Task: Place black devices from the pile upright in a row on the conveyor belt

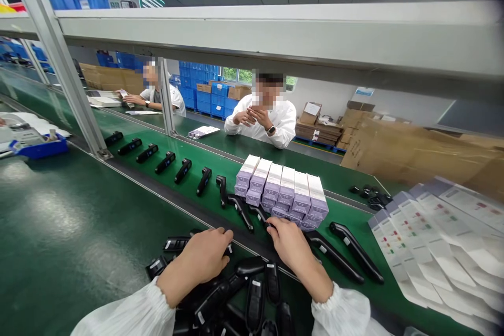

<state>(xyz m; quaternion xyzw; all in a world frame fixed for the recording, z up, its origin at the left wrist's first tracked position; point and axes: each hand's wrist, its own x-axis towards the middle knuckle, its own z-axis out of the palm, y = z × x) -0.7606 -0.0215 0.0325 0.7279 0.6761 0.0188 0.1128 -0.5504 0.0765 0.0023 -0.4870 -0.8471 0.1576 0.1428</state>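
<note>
My right hand [289, 241] reaches onto the green belt, its fingers closed on the end of a black handheld device [260, 213] shaped like a thermometer. My left hand [207, 254] is over the near heap, fingers curled around a black device with a small white label, mostly hidden by the hand. Below and between my forearms lies the heap of similar black devices [255, 302], several bearing white labels. A spaced row of them runs along the belt to the far left, including one device [183, 170]. Two more, one of them a long device [356, 252], lie right of my right hand.
Stacked white-and-purple boxes [281, 189] stand on the belt just beyond my right hand. Fanned flat cartons [437, 247] lie at right. A shelf beam [275, 31] crosses overhead, with a metal post [66, 63] at left. Two people in white sit opposite. A blue tray [41, 147] is at far left.
</note>
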